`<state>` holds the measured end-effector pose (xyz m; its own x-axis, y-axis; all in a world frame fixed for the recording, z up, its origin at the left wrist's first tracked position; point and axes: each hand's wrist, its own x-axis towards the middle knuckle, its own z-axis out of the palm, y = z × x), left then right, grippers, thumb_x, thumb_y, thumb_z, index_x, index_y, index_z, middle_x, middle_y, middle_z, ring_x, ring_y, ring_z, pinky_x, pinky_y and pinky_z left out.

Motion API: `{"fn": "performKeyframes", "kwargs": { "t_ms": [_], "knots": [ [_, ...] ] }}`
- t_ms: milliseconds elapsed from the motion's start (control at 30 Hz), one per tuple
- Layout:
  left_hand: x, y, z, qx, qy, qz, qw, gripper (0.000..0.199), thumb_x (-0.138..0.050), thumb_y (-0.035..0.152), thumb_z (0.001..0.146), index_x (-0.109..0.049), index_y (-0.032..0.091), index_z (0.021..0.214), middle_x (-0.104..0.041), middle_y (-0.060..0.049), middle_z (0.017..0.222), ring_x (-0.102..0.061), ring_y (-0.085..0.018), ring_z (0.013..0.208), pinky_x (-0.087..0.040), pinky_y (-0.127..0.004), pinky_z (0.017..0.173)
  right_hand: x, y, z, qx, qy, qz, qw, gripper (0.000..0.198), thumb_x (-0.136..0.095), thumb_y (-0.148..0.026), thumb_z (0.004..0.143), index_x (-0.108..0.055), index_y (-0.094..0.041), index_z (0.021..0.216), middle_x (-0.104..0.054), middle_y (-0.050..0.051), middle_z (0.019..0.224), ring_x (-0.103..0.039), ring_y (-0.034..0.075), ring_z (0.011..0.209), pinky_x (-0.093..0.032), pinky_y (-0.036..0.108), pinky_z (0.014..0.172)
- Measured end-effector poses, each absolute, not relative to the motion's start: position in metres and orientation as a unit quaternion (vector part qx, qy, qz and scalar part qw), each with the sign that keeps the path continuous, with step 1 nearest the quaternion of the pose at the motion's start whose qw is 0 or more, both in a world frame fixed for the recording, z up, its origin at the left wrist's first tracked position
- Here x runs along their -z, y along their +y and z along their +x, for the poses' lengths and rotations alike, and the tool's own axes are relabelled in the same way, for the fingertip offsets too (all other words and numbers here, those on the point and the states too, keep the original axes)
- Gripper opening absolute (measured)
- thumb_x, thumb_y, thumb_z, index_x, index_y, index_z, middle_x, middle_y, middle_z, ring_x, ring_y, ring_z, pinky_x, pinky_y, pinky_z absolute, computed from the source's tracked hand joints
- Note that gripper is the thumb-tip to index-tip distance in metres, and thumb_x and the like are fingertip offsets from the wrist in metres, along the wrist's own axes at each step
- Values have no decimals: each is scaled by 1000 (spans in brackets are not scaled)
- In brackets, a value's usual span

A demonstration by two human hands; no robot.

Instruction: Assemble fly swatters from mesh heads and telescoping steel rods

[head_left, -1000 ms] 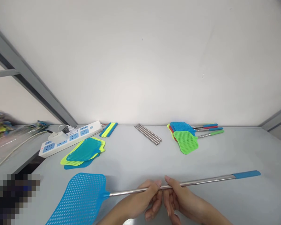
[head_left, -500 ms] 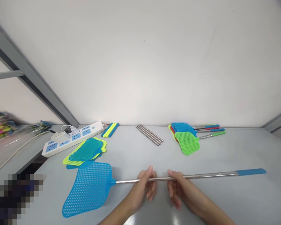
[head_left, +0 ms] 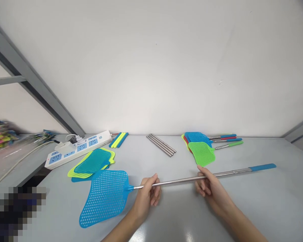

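A blue fly swatter point(head_left: 106, 198) with a long metal rod and a blue grip spans the front of the table, its mesh head to the left. Close to that head, my left hand point(head_left: 145, 196) is closed round the rod. Farther along, my right hand point(head_left: 212, 188) pinches the rod between thumb and fingers, nearer the blue grip point(head_left: 262, 167). The rod slants upward to the right, and a bare stretch of it shows between my hands.
Behind the swatter lie blue and yellow mesh heads point(head_left: 93, 161), coloured handle grips point(head_left: 118, 139), several metal rods point(head_left: 161, 145) and a stack of fly swatters point(head_left: 203, 153). A white power strip point(head_left: 79, 148) with plugs sits left, near plastic-bagged items point(head_left: 2, 137).
My hands have moved apart along the rod, left hand toward the mesh head, right hand toward the grip. The swatter's grip end has risen and shifted left; its head has shifted right.
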<state>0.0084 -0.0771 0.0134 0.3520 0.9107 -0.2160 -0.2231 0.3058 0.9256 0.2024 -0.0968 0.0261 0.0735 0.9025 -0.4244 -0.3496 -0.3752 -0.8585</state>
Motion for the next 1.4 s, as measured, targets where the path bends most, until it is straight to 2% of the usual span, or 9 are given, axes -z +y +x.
{"fn": "performKeyframes", "kwargs": {
  "t_ms": [133,300,433,567,733,867,967,1100,1400],
  "knots": [
    [-17,-80,6,-376,428,472,673,50,-33,43,80,-37,18,38,-24,6,27,-27,-8,30,-25,-21,39,-24,-94,209,-625,-235,-555,497,47,-48,-44,74,-34,-19,37,-18,-7,34,-31,9,38,-27,26,52],
    [-31,-91,9,-261,509,558,601,47,-35,47,79,-47,16,46,-38,5,37,-40,-9,40,-35,-21,55,-14,-93,210,-627,-205,-541,522,43,-49,-43,73,-32,-20,41,-18,-7,36,-30,9,38,-26,27,49],
    [-37,-97,12,-216,510,591,586,49,-31,51,78,-49,17,48,-40,4,39,-42,-11,44,-35,-22,54,-12,-93,209,-621,-200,-540,531,42,-47,-43,74,-34,-19,42,-20,-7,38,-31,9,38,-27,27,50],
    [-35,-99,11,-234,515,583,583,48,-29,51,79,-49,18,51,-43,3,44,-45,-12,49,-35,-23,58,-17,-96,206,-631,-241,-525,518,45,-42,-43,77,-34,-19,40,-20,-6,38,-30,9,39,-26,26,50],
    [-28,-105,8,-243,483,575,614,54,-17,48,83,-48,18,52,-43,2,43,-47,-13,52,-36,-25,66,-24,-99,206,-691,-295,-461,472,48,-36,-43,80,-34,-18,38,-19,-6,35,-31,9,35,-25,26,48],
    [-22,-111,8,-223,484,564,631,51,-20,47,84,-50,18,54,-44,2,43,-47,-14,54,-35,-27,68,-21,-98,206,-720,-288,-445,448,51,-32,-44,80,-35,-18,36,-20,-5,31,-31,9,30,-19,26,43],
    [-18,-113,8,-229,473,556,644,50,-21,46,84,-50,17,55,-45,2,44,-48,-14,54,-35,-27,70,-19,-99,207,-723,-297,-437,445,52,-32,-44,80,-38,-18,35,-24,-4,29,-34,10,30,-21,25,42],
    [-15,-112,7,-235,459,555,653,51,-20,45,84,-50,17,55,-45,2,45,-47,-13,52,-35,-26,69,-17,-100,205,-729,-308,-421,444,53,-31,-46,81,-41,-18,37,-27,-4,30,-38,10,33,-26,26,45],
    [-13,-106,7,-256,443,540,668,57,-16,51,82,-48,17,50,-43,2,39,-43,-12,47,-36,-25,63,-17,-102,200,-735,-311,-397,453,54,-27,-47,81,-43,-18,38,-32,-3,31,-40,12,34,-28,27,46]
  ]
}}
